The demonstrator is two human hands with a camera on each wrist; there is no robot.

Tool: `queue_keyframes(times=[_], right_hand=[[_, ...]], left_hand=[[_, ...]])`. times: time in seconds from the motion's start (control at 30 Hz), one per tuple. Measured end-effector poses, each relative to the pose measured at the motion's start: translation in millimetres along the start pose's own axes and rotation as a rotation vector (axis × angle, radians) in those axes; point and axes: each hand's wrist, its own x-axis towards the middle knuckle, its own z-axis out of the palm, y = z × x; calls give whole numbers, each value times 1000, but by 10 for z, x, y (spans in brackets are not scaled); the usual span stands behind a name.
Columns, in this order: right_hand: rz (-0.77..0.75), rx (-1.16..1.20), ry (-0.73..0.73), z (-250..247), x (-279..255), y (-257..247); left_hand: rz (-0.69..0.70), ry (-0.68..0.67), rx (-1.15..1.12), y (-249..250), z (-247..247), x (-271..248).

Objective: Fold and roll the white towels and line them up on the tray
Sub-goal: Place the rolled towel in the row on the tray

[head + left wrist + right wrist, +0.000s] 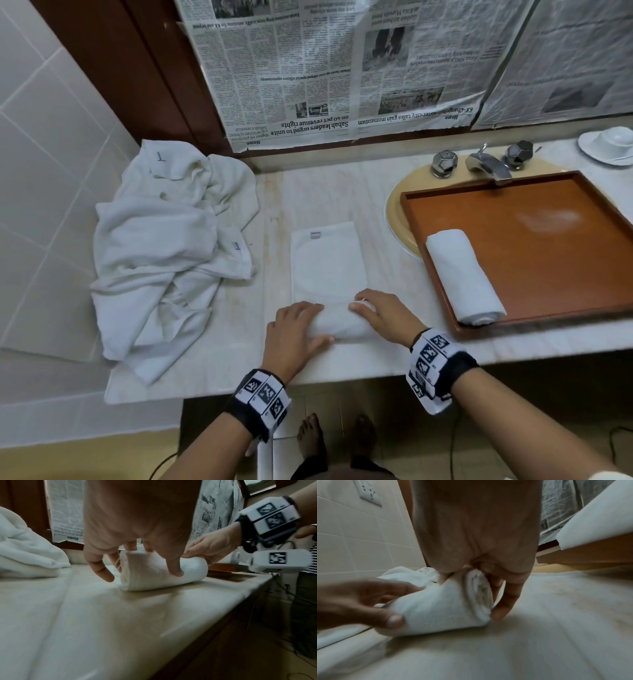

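A white terry towel [328, 263], folded into a long strip and half rolled, lies on the pale marble counter [342, 192], between a heap of loose white towels [164, 246] and a rectangular orange-brown wooden tray [548, 246]. The rolled end of the strip is nearest the counter's front edge, while the flat remainder stretches away towards the wall, a small grey label showing at its far end. The roll is held at both ends. The left hand [294, 334] is curled over the left end, fingers across the top and thumb pressed against the near side, as is seen in the left wrist view. The right hand [383, 317] is wrapped over the right end, fingers bent down over the far side and the thumb resting by the spiral end face, as is shown in the right wrist view.

A finished white rolled towel [462, 277] is laid lengthwise along the tray's left edge, just inside the rim. The tray is set over a cream oval basin [394, 212], below a chrome tap [486, 164] flanked by two faceted chrome handles. A white cup and saucer [609, 144] are seen at the far right of the counter. Sheets of newspaper [308, 68] are hung upside down over the wall behind.
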Motion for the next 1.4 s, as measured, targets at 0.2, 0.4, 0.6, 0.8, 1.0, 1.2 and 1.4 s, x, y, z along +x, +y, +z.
queue_keyframes(times=[0.2,0.4,0.6,0.8,1.0,1.2,1.4], right_hand=[[-243,-503,229,288,-188,-29],[-143,-300,-15,85,68,-66],[-20,-75,-353,-251,151,-164],[49,-50,-78,-186,-21,-89],[-228,-540,80,115,-96,-152],[-73,-210,-209,-137,213,-229],[32,-59,-126,-150,209,-210]], left_hand=[[-132,-173,-315,-180,-120,337],[-120,-67,-99,-14,-164,271],[-88,-176,-105,-1,-116,130],[-159,-304,-217,-29,-190,244],[-166,-260,-370,-2,-301,369],[-55,-122,-65,12,-137,206],[-164,-217,-257,-95,-179,375]])
